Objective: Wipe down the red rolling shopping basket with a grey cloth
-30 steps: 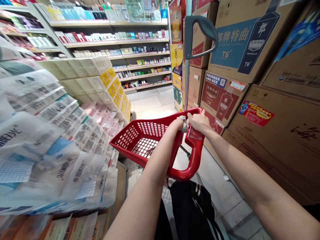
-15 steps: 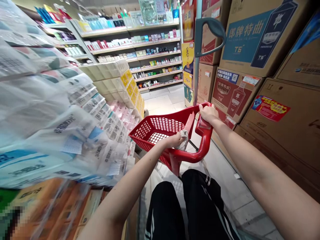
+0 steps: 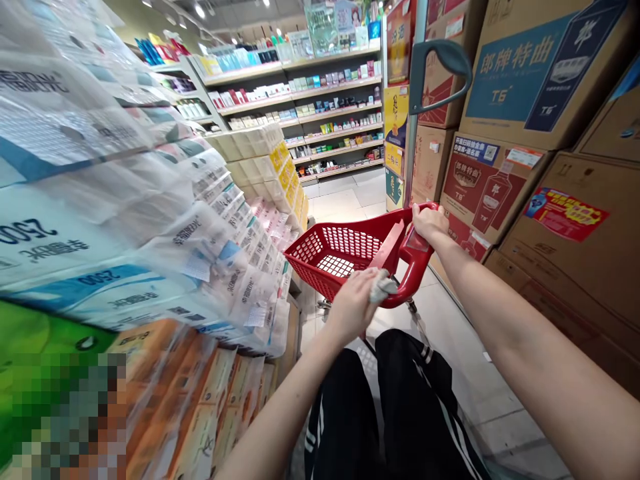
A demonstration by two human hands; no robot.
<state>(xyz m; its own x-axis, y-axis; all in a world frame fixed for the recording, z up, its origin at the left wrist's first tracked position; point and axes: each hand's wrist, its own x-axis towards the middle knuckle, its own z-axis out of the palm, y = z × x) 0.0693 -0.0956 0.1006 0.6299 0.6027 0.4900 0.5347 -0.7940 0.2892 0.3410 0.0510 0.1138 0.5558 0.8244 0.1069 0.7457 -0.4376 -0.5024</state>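
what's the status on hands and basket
Left hand holds greyish cloth; right hand grips red wheeled shopping basket. Stacked cartons close right, wrapped packs left.

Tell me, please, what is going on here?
A person stands in a shop aisle at a red cart. Their right hand grips the far end of its handle, while their left hand holds a pale cloth by the handle's near end; whether the cloth touches it is hard to tell. Wrapped packs are piled on the left, and boxes are stacked on the right.
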